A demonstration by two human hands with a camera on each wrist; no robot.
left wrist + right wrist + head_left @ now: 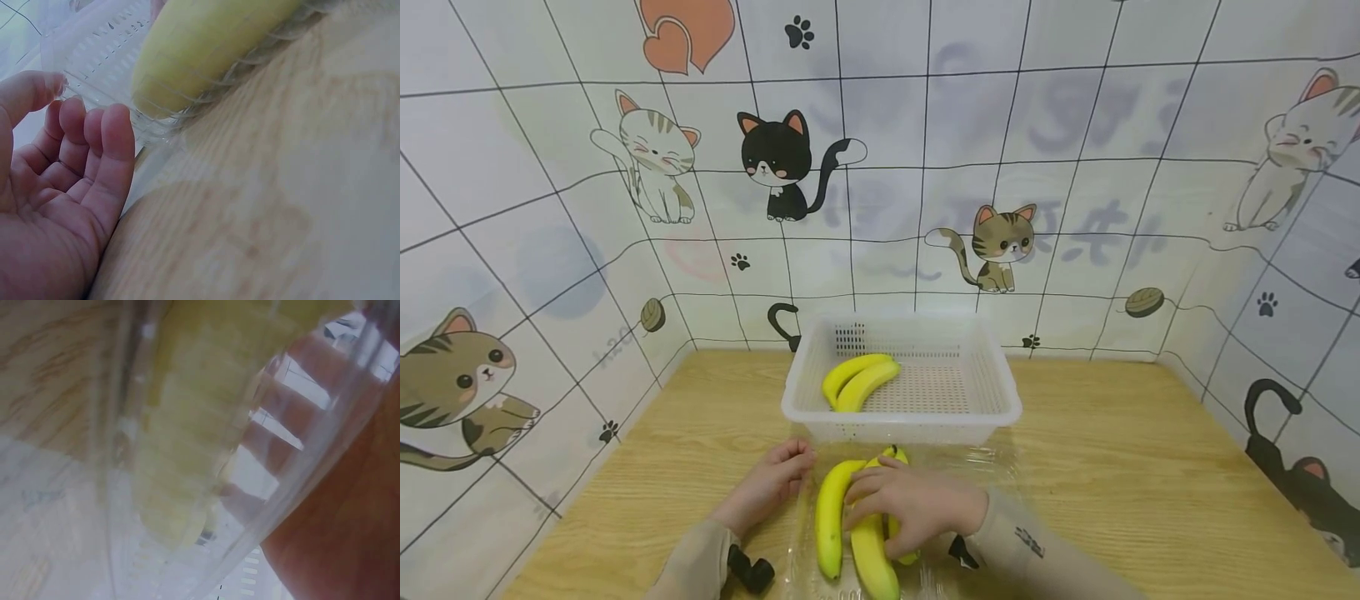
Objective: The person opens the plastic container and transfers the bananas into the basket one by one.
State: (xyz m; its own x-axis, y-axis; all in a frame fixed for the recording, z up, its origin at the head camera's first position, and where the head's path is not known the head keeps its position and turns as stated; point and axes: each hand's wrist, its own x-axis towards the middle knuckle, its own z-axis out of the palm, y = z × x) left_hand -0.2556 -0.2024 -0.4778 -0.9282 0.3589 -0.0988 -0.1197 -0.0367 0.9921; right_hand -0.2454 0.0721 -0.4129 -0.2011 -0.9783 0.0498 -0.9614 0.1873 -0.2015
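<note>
A clear plastic tray lies on the table with several yellow bananas in it. My left hand is at its left edge; in the left wrist view, the thumb and curled fingers pinch the rim near a banana end. Over the tray, my right hand grips the middle banana, fingers on its left side and thumb on its right. The left banana lies just beside those fingertips. Another banana is mostly hidden beneath the right hand.
Directly behind the tray stands a white perforated basket, with bananas at its left end. The wooden table meets cloth walls printed with cats at the back and sides.
</note>
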